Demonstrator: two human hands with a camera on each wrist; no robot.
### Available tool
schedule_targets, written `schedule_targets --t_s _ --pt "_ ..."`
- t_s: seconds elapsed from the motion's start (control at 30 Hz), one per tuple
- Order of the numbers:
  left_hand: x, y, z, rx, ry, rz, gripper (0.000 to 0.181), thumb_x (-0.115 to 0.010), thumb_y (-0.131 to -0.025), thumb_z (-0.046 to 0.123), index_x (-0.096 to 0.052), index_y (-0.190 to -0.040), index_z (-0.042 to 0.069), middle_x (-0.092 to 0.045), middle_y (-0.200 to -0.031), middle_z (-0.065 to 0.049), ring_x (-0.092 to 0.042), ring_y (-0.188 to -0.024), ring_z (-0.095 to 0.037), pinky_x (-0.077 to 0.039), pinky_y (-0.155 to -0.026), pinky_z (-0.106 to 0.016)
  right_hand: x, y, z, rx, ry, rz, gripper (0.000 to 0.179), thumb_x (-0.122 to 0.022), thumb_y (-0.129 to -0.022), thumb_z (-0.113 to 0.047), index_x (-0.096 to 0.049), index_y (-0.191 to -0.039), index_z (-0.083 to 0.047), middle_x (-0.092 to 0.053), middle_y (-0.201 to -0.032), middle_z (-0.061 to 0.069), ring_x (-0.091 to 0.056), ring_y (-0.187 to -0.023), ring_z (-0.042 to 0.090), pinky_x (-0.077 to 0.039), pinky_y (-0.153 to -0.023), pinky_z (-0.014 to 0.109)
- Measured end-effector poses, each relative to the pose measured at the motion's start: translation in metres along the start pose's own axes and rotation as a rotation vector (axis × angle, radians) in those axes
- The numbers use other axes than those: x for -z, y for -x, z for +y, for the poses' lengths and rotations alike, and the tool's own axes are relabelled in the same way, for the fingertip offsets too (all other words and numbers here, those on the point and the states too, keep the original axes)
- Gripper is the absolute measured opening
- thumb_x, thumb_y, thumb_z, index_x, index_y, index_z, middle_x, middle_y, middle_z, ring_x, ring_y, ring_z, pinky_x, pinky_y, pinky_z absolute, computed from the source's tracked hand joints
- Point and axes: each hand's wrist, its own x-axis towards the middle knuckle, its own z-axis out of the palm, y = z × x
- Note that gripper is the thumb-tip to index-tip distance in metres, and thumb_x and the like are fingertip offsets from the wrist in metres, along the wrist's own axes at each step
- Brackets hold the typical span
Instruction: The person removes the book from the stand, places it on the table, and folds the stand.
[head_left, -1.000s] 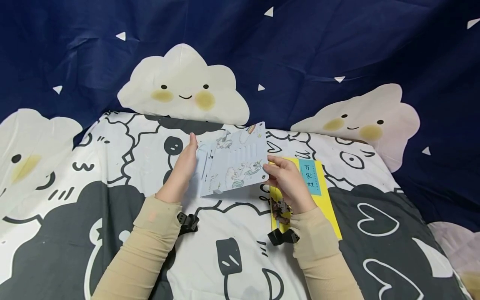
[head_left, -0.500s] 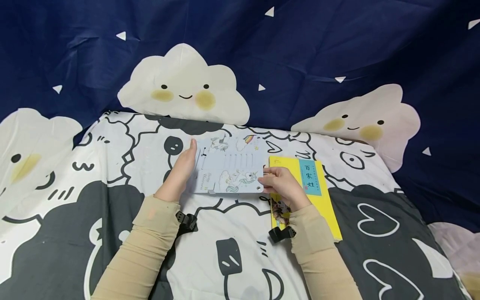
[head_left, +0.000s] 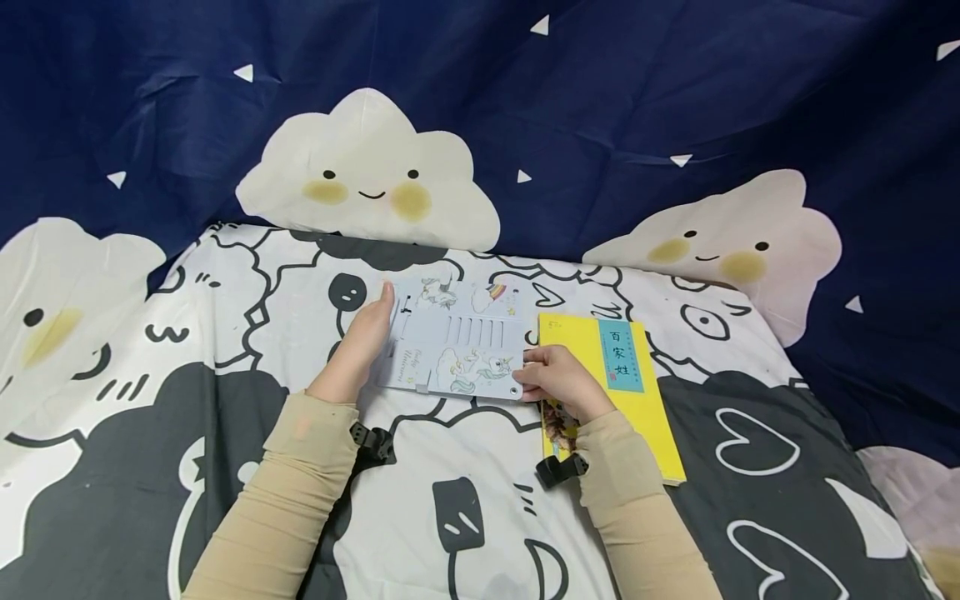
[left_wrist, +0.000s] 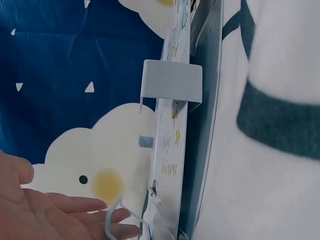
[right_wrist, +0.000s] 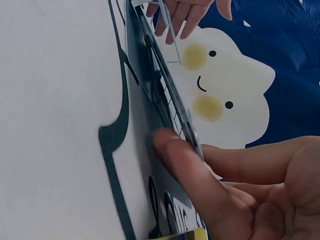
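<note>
A pale blue flat book stand (head_left: 420,329), printed with unicorns and a rainbow and cut with slots, lies low over the bedding. At its right edge, my right hand (head_left: 562,379) pinches the near corner between thumb and fingers. My left hand (head_left: 360,337) is at the left edge with its thumb up; in the left wrist view its fingers stretch out beside a thin wire loop (left_wrist: 111,220). A bent tab (left_wrist: 172,80) sticks out from the panel's edge there. The right wrist view shows the stand edge-on, with a gap between its layers.
A yellow book (head_left: 645,417) with a blue title label lies right of the stand, partly behind my right hand. Black-and-white patterned bedding (head_left: 420,467) spreads underneath. Dark blue fabric (head_left: 585,100) with smiling clouds rises at the back.
The stand's right side has come down from a raised tilt to nearly flat, and the right hand has lowered with it. The left hand has stayed almost in place.
</note>
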Motion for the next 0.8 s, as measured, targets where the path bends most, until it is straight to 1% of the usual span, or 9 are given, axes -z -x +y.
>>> schedule_targets --t_s 0.1,0.2,0.27,0.37,0.43,0.5,0.63,0.73,0.8 --pt "-0.001 0.0 0.001 0.022 -0.04 -0.006 0.074 -0.015 -0.105 0.054 -0.038 -0.15 0.0 -0.036 -0.155 -0.024 -0.022 -0.15 -0.039 -0.015 -0.121 -0.061 0.0 0.001 0.0 -0.015 0.035 -0.008 0.058 -0.06 -0.097 -0.003 -0.034 -0.144 0.018 -0.064 -0.109 0.026 -0.065 -0.07 0.011 -0.06 -0.068 0.025" --pt "-0.001 0.001 0.002 0.058 -0.098 -0.02 0.074 -0.021 -0.105 0.052 -0.026 -0.154 -0.003 -0.022 -0.161 -0.024 -0.016 -0.151 -0.042 -0.015 -0.121 -0.06 -0.001 0.004 -0.002 -0.033 0.088 -0.014 0.058 -0.063 -0.095 -0.003 -0.036 -0.143 0.018 -0.066 -0.091 0.018 -0.067 -0.063 0.01 -0.061 -0.066 0.028" --pt "-0.001 0.001 0.003 0.081 -0.136 -0.037 0.074 -0.025 -0.106 0.05 -0.02 -0.155 -0.005 -0.018 -0.163 -0.025 -0.014 -0.152 -0.041 -0.015 -0.122 -0.057 -0.002 0.007 -0.005 -0.041 0.141 -0.009 0.057 -0.066 -0.093 -0.004 -0.04 -0.14 0.017 -0.066 -0.087 0.014 -0.068 -0.061 0.011 -0.061 -0.066 0.029" --pt "-0.001 0.001 0.004 0.104 -0.206 -0.072 0.075 -0.031 -0.106 0.048 -0.014 -0.156 -0.006 -0.012 -0.163 -0.025 -0.008 -0.153 -0.041 -0.01 -0.124 -0.052 -0.004 0.011 -0.01 -0.045 0.238 0.008 0.05 -0.071 -0.09 -0.006 -0.052 -0.132 0.014 -0.067 -0.085 0.015 -0.069 -0.062 0.015 -0.061 -0.066 0.03" --pt "-0.001 0.002 0.004 0.092 -0.276 -0.094 0.076 -0.033 -0.105 0.046 -0.014 -0.154 -0.01 -0.01 -0.163 -0.028 -0.003 -0.152 -0.043 -0.006 -0.125 -0.052 -0.005 0.014 -0.014 -0.046 0.303 0.016 0.046 -0.073 -0.089 -0.008 -0.057 -0.127 0.012 -0.068 -0.084 0.015 -0.069 -0.063 0.017 -0.061 -0.066 0.031" --pt "-0.002 0.003 0.003 0.061 -0.353 -0.109 0.076 -0.034 -0.105 0.043 -0.016 -0.151 -0.015 -0.011 -0.161 -0.032 0.001 -0.151 -0.046 -0.004 -0.124 -0.054 -0.006 0.015 -0.015 -0.046 0.349 0.016 0.045 -0.074 -0.088 -0.009 -0.058 -0.125 0.011 -0.068 -0.083 0.015 -0.069 -0.064 0.018 -0.061 -0.066 0.031" --pt "-0.005 0.003 0.001 -0.021 -0.48 -0.118 0.076 -0.037 -0.105 0.037 -0.02 -0.144 -0.025 -0.015 -0.155 -0.041 0.004 -0.148 -0.053 -0.001 -0.123 -0.057 -0.007 0.016 -0.017 -0.052 0.386 0.004 0.051 -0.074 -0.088 -0.009 -0.054 -0.131 0.012 -0.069 -0.083 0.013 -0.069 -0.065 0.018 -0.06 -0.067 0.032" --pt "-0.008 0.002 -0.001 -0.045 -0.52 -0.127 0.077 -0.038 -0.105 0.035 -0.015 -0.143 -0.027 -0.011 -0.154 -0.043 0.006 -0.147 -0.054 0.002 -0.123 -0.056 -0.007 0.017 -0.018 -0.057 0.395 -0.011 0.053 -0.073 -0.089 -0.009 -0.053 -0.133 0.012 -0.07 -0.083 0.014 -0.07 -0.065 0.019 -0.06 -0.068 0.032" --pt "-0.009 0.002 -0.001 -0.052 -0.536 -0.132 0.078 -0.037 -0.105 0.035 -0.011 -0.144 -0.027 -0.007 -0.155 -0.044 0.007 -0.147 -0.054 0.003 -0.123 -0.056 -0.007 0.017 -0.019 -0.057 0.399 -0.015 0.053 -0.072 -0.09 -0.009 -0.052 -0.133 0.013 -0.07 -0.083 0.014 -0.07 -0.064 0.019 -0.061 -0.069 0.032"
